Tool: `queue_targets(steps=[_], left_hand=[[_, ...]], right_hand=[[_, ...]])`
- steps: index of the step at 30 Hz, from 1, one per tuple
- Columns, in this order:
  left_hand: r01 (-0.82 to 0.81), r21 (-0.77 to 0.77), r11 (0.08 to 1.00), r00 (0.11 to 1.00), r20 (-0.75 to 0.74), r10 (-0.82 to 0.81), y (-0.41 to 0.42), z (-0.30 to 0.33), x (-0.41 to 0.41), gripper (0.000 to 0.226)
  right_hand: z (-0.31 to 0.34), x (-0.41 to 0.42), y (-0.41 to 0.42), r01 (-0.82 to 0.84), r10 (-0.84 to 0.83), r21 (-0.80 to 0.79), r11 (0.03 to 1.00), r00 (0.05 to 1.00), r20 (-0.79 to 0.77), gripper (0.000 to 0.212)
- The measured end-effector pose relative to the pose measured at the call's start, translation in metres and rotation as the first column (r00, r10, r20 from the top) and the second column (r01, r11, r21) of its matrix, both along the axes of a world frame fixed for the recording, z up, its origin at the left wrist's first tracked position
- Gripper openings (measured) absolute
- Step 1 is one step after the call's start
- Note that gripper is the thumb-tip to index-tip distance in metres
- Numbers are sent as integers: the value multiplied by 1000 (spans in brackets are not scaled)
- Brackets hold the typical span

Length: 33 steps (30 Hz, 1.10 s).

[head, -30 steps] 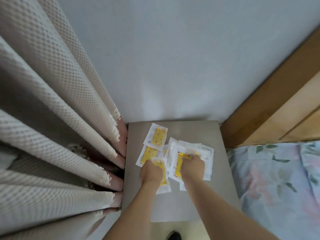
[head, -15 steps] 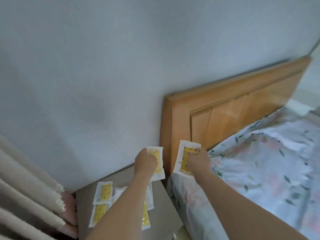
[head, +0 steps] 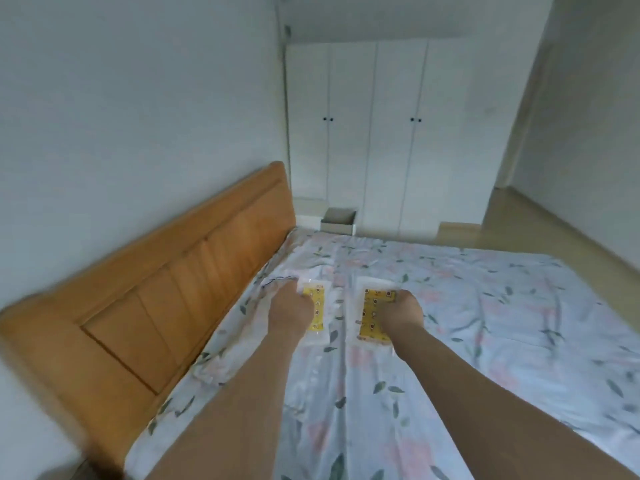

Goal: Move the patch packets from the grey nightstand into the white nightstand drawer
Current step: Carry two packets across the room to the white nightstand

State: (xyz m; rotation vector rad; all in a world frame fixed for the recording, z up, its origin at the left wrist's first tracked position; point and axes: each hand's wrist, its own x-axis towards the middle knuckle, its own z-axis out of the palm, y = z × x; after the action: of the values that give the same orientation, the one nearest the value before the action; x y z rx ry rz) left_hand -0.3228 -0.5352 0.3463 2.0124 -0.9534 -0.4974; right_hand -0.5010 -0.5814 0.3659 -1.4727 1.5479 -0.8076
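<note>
While each hand carries one patch packet above the bed [head: 450,306], the left hand [head: 289,311] and right hand [head: 403,315] clench their fingers on the left packet [head: 317,311] and right packet [head: 372,315] (likely bound for the open white nightstand drawer [head: 337,221] beyond the bed's far side).

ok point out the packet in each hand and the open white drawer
left hand's packet [head: 317,311], head view, on its yellow patch beside the knuckles
right hand's packet [head: 372,315], head view, middle of the yellow patch
open white drawer [head: 337,225], head view, on its front wall beyond the bed
</note>
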Motion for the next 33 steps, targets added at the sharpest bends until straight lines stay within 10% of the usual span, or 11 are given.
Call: queue_targets(steps=[8,16,33], left_hand=[[447,-122,886,893,12,-449,-99,62,-364,20],[791,-167,588,600,27,-800,-134,95,-667,16],[943,-274,187,96,-314,-945,-213,83,-1168,15]], right_hand=[[41,-369,-20,457,-451,-50,888,888,94,23],[48,-653,23,787,-771,-50,614,613,171,26],[63,-1081,15,980,-948,-37,197,200,249,23]])
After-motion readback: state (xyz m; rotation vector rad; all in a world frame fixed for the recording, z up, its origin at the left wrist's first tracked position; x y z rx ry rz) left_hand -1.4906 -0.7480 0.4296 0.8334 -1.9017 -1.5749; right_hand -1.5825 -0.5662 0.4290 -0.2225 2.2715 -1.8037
